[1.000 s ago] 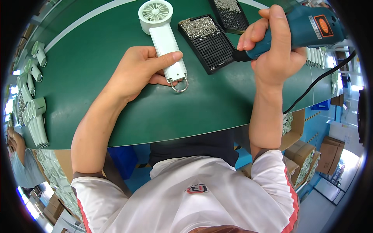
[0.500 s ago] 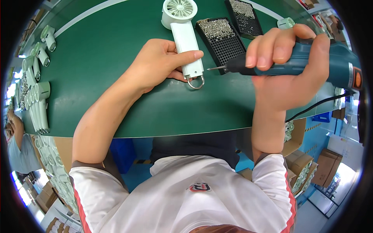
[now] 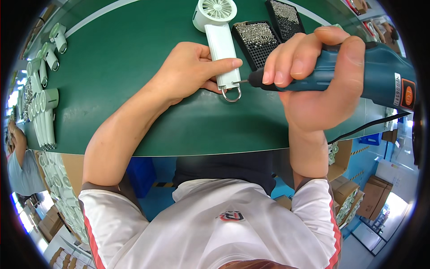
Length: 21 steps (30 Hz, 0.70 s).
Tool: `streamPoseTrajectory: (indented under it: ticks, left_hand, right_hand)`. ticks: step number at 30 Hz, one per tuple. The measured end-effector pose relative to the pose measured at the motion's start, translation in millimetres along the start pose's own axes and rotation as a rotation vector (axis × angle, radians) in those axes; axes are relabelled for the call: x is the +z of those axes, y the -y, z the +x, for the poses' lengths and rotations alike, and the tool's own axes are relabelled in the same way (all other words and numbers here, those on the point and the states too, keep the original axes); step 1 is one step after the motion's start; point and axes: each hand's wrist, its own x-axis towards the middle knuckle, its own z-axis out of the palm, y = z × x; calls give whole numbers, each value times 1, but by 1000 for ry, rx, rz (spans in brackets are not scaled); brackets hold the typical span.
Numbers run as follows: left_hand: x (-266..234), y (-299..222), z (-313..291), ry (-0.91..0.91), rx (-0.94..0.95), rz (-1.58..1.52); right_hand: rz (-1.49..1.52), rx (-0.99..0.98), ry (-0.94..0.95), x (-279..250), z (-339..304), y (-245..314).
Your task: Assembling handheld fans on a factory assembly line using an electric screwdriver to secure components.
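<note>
My left hand (image 3: pixel 195 71) grips a pale mint handheld fan (image 3: pixel 221 47) by its handle, thumb across the front. The fan's round grille head points away from me, and a metal ring (image 3: pixel 232 95) sits at the handle's near end. In my right hand (image 3: pixel 320 78) is a dark teal electric screwdriver (image 3: pixel 376 71), held level with fingers wrapped round its body. Its thin bit meets the handle's lower end, near the small hole by the ring. Just beyond the tool lies a black screw tray (image 3: pixel 256 42) with a heap of small screws.
A second black screw tray (image 3: pixel 286 20) lies farther back. Several more mint fans (image 3: pixel 48 114) line the green table's (image 3: pixel 134 54) left side. From the screwdriver a black cord (image 3: pixel 367 127) runs along the right. Boxes of parts stand below the table edge, and another person's arm (image 3: pixel 19 143) shows far left.
The screwdriver has moved left, bringing its bit from a short gap away onto the handle's lower end. My left hand and the fan have shifted slightly right.
</note>
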Motion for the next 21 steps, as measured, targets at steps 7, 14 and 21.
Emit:
streamPoseTrajectory:
  ticks: [7, 14, 21]
  left_hand:
    - [-1, 0, -3, -18, 7, 33]
    - [-1, 3, 2, -8, 9, 6]
    - [-6, 10, 4, -23, 12, 11]
  right_hand:
    - [-255, 166, -539, 42, 5, 4]
    - [-176, -88, 139, 10, 2, -13]
    - [-266, -187, 15, 18, -6, -24]
